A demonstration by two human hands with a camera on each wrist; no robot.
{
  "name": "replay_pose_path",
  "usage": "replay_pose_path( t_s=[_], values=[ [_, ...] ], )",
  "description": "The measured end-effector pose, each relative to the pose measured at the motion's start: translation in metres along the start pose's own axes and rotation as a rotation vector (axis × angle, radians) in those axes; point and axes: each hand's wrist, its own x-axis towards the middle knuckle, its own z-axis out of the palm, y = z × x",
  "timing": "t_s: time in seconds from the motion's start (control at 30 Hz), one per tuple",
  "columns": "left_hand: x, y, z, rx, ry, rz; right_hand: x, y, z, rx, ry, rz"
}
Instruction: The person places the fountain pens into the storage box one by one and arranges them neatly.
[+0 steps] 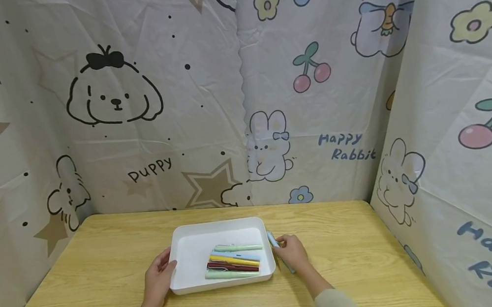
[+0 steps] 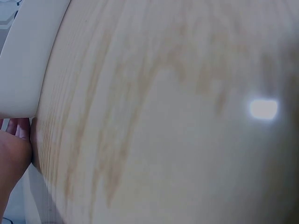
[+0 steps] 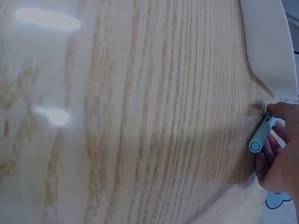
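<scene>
A white tray [image 1: 191, 257] sits on the table, seen from outside in both wrist views. My left hand [image 1: 157, 275] grips its left side, thumb at the rim and fingers along the outer wall. Several capped pens lie side by side in the tray's right half: a light green pen [image 1: 239, 247] at the back, then a light blue pen [image 1: 247, 255], a yellow pen [image 1: 234, 260], a dark red pen [image 1: 234, 267] and another light green pen [image 1: 231, 273] in front. Just outside the right wall, my right hand [image 1: 293, 253] pinches a blue pen [image 3: 262, 134] between thumb and fingers.
The wood-grain table [image 1: 113, 255] extends around the tray. Printed cloth [image 1: 205, 103] with cartoon animals, cherries and flowers hangs behind it and along both sides. Light glares off the tabletop near its front.
</scene>
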Motion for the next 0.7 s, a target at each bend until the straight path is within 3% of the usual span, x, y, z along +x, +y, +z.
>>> replay_pose_path(
  t_s=[0.43,0.7],
  values=[
    [0.001,0.0015,0.0003,0.004,0.001,-0.012,0.0,-0.0012,-0.0005,-0.046,0.015,-0.007],
    [0.0011,0.0006,0.0,-0.005,0.005,0.002,0.0021,-0.0025,-0.0045,-0.077,-0.024,-0.008]
  ],
)
